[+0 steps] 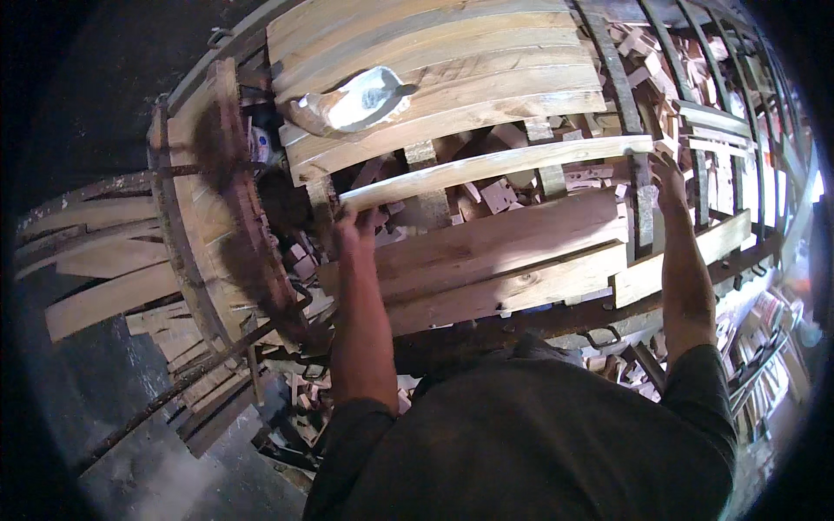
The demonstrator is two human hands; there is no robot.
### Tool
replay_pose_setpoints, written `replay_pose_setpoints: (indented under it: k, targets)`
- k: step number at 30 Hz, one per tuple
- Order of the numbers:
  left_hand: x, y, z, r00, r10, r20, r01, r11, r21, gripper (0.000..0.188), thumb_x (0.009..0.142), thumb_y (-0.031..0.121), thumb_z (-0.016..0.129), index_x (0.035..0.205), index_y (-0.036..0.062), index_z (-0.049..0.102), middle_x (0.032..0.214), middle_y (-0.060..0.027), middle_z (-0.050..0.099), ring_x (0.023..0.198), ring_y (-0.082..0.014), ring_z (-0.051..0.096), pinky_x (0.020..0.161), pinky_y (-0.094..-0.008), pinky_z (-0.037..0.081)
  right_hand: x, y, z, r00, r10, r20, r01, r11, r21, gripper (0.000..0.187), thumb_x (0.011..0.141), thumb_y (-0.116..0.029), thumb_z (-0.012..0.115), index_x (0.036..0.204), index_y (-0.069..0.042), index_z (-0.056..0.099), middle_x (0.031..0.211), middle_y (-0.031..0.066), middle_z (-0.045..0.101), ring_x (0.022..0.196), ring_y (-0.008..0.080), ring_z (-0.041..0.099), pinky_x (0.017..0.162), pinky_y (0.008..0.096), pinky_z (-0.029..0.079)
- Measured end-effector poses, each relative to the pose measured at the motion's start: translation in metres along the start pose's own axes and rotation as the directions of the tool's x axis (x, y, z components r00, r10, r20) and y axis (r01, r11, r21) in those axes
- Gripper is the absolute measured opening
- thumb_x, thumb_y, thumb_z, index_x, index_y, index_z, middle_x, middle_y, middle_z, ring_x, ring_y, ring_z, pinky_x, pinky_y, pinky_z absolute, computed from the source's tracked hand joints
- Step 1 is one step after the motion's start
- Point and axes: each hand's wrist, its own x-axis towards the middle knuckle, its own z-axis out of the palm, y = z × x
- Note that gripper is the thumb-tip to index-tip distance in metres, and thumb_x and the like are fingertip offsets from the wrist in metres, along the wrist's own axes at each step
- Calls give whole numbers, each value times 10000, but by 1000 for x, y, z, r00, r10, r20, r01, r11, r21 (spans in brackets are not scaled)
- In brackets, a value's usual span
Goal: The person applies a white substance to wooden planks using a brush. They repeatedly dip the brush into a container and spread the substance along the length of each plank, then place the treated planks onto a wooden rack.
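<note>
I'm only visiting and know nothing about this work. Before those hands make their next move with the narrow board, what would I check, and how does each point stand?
1. Left hand on the left end of the narrow board: ok.
2. Right hand at its right end: ok; how firmly it grips: cannot tell.
3. Narrow board touching the row of boards beyond it: not ok, a gap shows.
4. Row of boards free of other items: not ok, a white container rests on it.
5. Narrow board's underside clean: cannot tell, hidden.
</note>
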Motion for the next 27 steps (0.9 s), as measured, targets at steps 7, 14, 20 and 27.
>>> replay_pose_setpoints:
  k: [7,14,20,27]
  targets:
    - [37,-33,-19,999,-43,3,43,993,111,344,955,96,569,1278,-5,507,1246,-160,551,1167,-315,539,950,-452,530,12,-9,21,961,-152,-232,66,937,-343,598,699,-60,635,1290,-3,572,1076,93,679,788,141,606,678,260,474]
    - [66,-47,-73,868,113,484,-455,571,683,483,924,317,644,1267,-10,553,1169,-150,623,1061,-314,606,933,-354,500,61,43,-27,975,-222,11,214,923,-320,396,767,-134,746,1148,-88,648,1006,2,649,850,132,592,706,285,489]
    - [79,-36,-79,995,-50,89,25,964,266,471,951,113,582,1353,-67,417,1295,-185,492,1178,-317,513,1038,-440,478,19,4,27,955,-225,-192,178,955,-236,375,781,-71,678,1155,-33,681,944,54,693,800,138,616,703,278,491]
    - [43,-30,-23,995,33,-91,-18,986,168,438,940,166,595,1333,10,475,1262,-153,525,1121,-304,544,994,-453,491,30,7,14,979,-55,-198,-3,959,-282,293,823,-110,662,1096,-7,690,918,75,689,774,171,657,683,286,538]
